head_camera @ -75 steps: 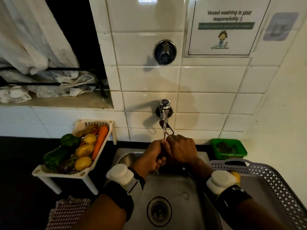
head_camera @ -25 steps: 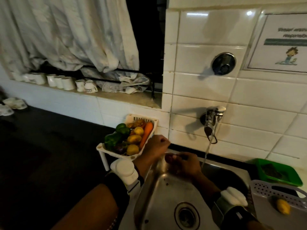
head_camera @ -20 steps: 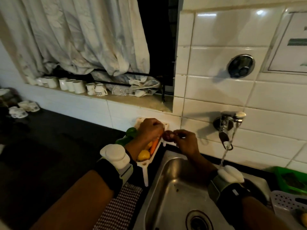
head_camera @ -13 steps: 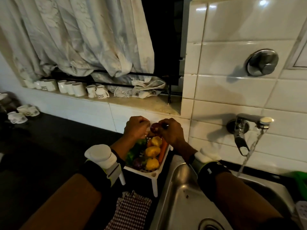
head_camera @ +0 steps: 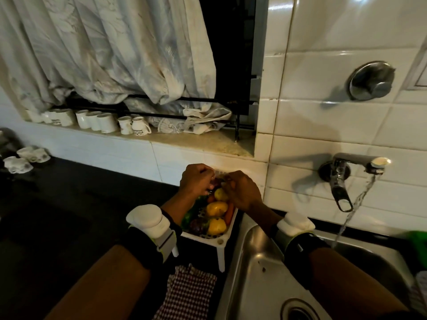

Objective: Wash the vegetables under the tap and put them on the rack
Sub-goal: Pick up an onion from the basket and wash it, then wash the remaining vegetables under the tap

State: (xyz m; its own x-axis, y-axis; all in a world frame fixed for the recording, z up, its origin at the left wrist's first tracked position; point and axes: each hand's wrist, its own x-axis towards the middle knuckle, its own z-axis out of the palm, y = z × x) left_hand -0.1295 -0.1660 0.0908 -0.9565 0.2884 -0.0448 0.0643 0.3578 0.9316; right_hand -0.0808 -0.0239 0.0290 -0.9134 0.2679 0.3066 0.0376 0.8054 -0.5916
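Reaching over the far end of the white basket (head_camera: 213,236), both hands are seen close together above the veg. Left hand (head_camera: 196,179) and right hand (head_camera: 242,190) have fingers curled around a small dark reddish item (head_camera: 216,182) held between them; exact grip cannot be told. Potatoes (head_camera: 216,209), a carrot (head_camera: 229,214) and green veg (head_camera: 190,214) lie in the basket on the dark worktop (head_camera: 69,204), just left of the sink (head_camera: 254,285). Water is running from the tap (head_camera: 342,174).
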